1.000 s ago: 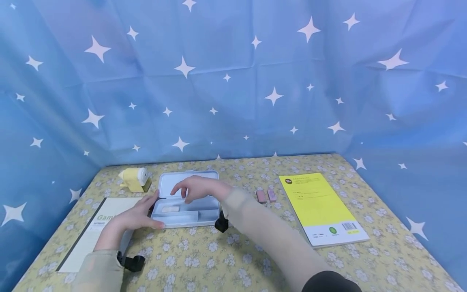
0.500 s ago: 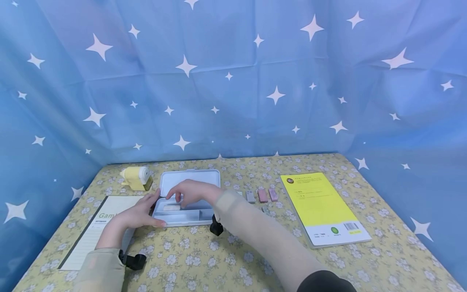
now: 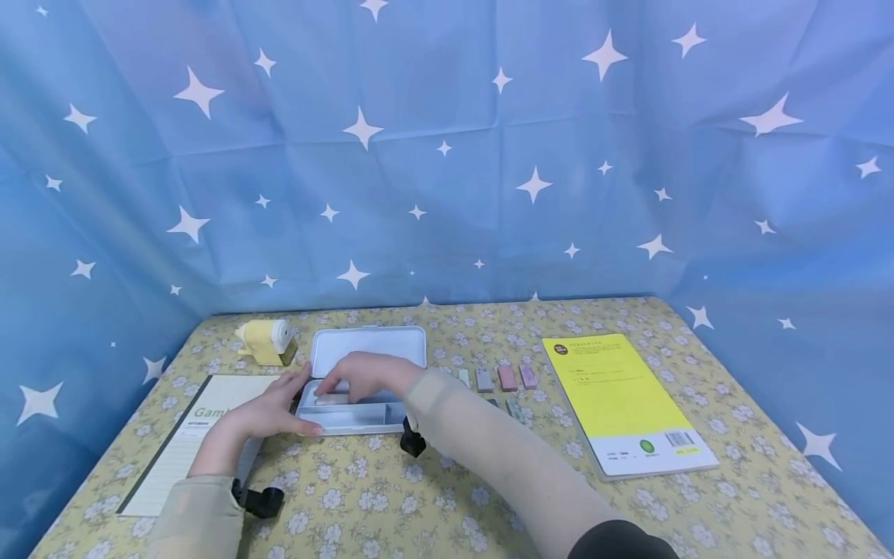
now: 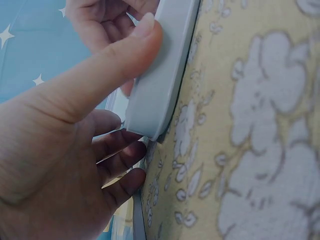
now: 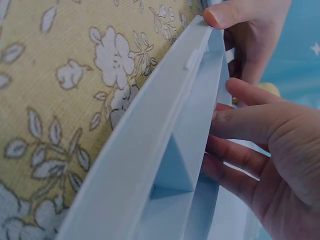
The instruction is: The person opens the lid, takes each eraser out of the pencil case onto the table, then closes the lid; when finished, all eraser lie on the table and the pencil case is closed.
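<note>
An open white pencil case (image 3: pixel 349 429) lies on the flowered cloth, its lid (image 3: pixel 391 341) folded back. My left hand (image 3: pixel 261 411) holds the case's left end, thumb on the front wall (image 4: pixel 167 75) and fingers around the corner. My right hand (image 3: pixel 370 375) reaches down into the rear compartment. There, a white eraser (image 3: pixel 331 399) sits between its index finger and thumb, which pinch the two ends. In the right wrist view, the case's divider (image 5: pixel 197 135) hides the eraser and fingertips of the right hand (image 5: pixel 285 145).
A yellow crank pencil sharpener (image 3: pixel 264 343) stands behind a notebook (image 3: pixel 174 442) at the left. Right of the case are several small erasers, among them a pink one (image 3: pixel 507 378) and a purple one (image 3: pixel 528 376). A yellow book (image 3: pixel 618 396) lies farther right.
My right hand has lowered from above the rear compartment down to the white eraser. The left hand stays at the case's left end. More erasers show past the right forearm.
</note>
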Action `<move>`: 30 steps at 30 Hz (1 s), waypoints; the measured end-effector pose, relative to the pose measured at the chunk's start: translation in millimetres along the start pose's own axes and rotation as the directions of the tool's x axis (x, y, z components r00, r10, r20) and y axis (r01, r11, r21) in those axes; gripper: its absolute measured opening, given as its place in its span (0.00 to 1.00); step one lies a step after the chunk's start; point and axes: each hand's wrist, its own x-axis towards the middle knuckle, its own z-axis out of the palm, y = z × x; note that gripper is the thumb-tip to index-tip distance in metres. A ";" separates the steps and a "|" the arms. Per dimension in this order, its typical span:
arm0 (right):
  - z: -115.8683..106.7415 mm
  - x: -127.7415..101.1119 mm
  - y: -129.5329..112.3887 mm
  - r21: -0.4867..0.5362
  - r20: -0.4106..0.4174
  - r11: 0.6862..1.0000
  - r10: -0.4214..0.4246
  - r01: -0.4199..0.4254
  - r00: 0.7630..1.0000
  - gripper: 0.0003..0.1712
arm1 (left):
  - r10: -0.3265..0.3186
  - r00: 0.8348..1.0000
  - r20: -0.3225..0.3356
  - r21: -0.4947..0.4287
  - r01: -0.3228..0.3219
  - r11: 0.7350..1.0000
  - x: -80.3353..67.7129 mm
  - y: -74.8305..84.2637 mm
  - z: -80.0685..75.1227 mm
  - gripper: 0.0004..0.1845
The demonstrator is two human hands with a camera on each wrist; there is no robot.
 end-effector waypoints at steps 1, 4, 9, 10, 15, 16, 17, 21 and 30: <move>0.2 0.3 0.0 -0.007 0.005 1.000 -0.003 0.003 1.000 0.35 | 0.001 1.000 -0.001 0.000 -0.001 1.000 0.1 -0.1 0.1 0.65; 1.5 1.0 0.1 -0.026 0.015 1.000 -0.002 0.002 1.000 0.36 | 0.002 1.000 -0.003 0.003 -0.002 1.000 0.4 -0.3 0.2 0.65; 2.9 2.6 0.0 -0.063 0.020 0.998 -0.006 0.008 1.000 0.37 | 0.001 1.000 -0.003 0.001 -0.001 1.000 0.0 0.6 -0.6 0.64; 3.2 2.9 0.0 -0.066 0.022 0.998 -0.008 0.009 1.000 0.38 | 0.000 1.000 -0.001 -0.002 0.000 1.000 -0.1 0.8 -0.7 0.64; 3.6 3.6 -0.5 -0.070 0.036 0.998 -0.008 0.010 0.999 0.38 | -0.007 1.000 0.001 -0.007 0.007 1.000 -0.5 1.0 -0.5 0.64; 3.4 3.7 -1.0 -0.071 0.040 0.997 -0.005 0.008 0.999 0.38 | -0.009 1.000 0.001 -0.006 0.009 1.000 -0.6 0.9 -0.4 0.64; 3.2 3.8 -1.5 -0.077 0.045 0.997 -0.003 0.007 0.999 0.38 | -0.008 1.000 0.001 -0.004 0.008 1.000 -0.6 0.8 -0.2 0.64; 1.9 5.2 -4.1 -0.103 0.071 0.995 0.013 -0.006 0.997 0.37 | -0.003 1.000 0.003 -0.003 0.004 1.000 -0.9 1.1 -0.1 0.64; 1.0 10.0 -6.9 -0.137 0.098 0.991 0.024 -0.010 0.995 0.34 | -0.027 1.000 0.005 -0.011 0.027 1.000 -1.1 2.6 0.1 0.65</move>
